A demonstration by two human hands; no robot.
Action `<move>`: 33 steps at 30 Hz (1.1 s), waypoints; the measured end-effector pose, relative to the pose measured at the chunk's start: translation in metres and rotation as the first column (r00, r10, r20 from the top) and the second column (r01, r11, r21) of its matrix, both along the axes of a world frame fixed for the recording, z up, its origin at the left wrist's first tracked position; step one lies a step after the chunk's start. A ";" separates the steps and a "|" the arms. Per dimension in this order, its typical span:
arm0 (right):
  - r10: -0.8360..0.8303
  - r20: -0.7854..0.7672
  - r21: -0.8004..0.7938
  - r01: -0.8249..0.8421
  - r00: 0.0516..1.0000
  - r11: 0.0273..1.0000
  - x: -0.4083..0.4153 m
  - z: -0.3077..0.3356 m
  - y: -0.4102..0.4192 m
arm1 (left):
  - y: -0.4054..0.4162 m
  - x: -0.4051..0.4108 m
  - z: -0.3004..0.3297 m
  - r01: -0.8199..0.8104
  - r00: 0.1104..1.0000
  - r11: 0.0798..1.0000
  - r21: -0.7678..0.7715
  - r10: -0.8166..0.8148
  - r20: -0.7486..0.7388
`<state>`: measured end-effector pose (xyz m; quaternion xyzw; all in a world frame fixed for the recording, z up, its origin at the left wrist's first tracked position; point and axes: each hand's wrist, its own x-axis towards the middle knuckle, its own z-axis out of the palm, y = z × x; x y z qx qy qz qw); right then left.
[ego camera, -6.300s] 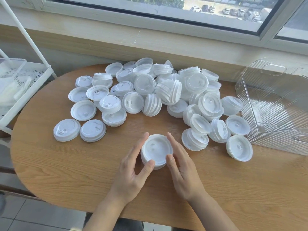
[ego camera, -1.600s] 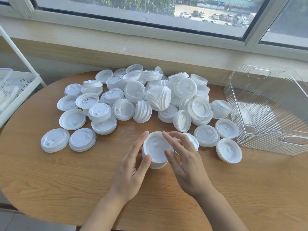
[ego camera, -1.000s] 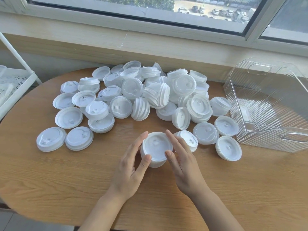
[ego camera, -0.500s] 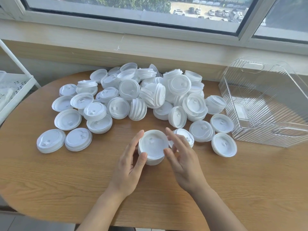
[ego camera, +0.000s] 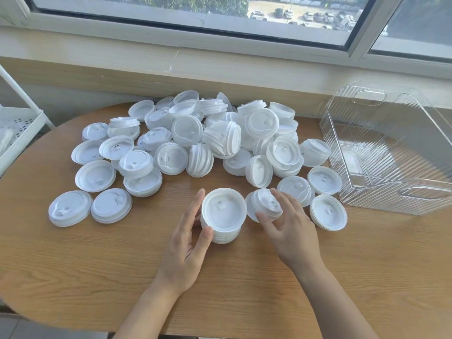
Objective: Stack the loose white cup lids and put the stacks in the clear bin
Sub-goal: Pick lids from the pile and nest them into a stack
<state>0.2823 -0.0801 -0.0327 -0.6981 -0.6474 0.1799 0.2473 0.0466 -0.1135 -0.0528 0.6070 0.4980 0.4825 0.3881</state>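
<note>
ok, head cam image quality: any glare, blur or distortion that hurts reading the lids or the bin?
Head view: soft daylight from the window, faint shadows. Wide-angle bowing curves the sill and table edge. White lid pile runs near washed out, so edges merge. Clear bin shows ribbed reflections, and its walls are hard to trace. The stack at the left hand is sharp, with no motion blur.

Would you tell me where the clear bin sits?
The clear bin sits at the table's far right, beside the lid pile.
</note>
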 end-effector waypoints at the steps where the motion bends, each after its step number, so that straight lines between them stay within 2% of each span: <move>1: -0.007 0.002 -0.003 0.007 1.000 1.000 -0.001 0.000 0.001 | 0.000 0.000 0.000 0.002 1.000 1.000 0.003 -0.002 0.001; 10: 0.024 0.018 -0.073 -0.022 1.000 0.997 -0.001 0.004 0.004 | 0.000 -0.002 -0.002 -0.001 0.999 1.000 0.007 0.001 -0.035; 19: -0.021 -0.109 0.060 0.028 0.994 0.998 -0.001 0.011 0.000 | -0.001 -0.003 -0.001 -0.003 0.998 1.000 0.014 0.004 -0.069; 26: 0.074 -0.191 0.119 -0.052 0.979 0.991 -0.003 0.028 -0.009 | -0.001 -0.004 -0.004 -0.004 0.996 1.000 0.003 0.004 -0.088; 33: 0.241 -0.196 0.228 -0.195 0.950 0.954 -0.005 0.045 -0.013 | -0.002 -0.004 -0.003 -0.012 0.998 1.000 -0.014 0.011 -0.070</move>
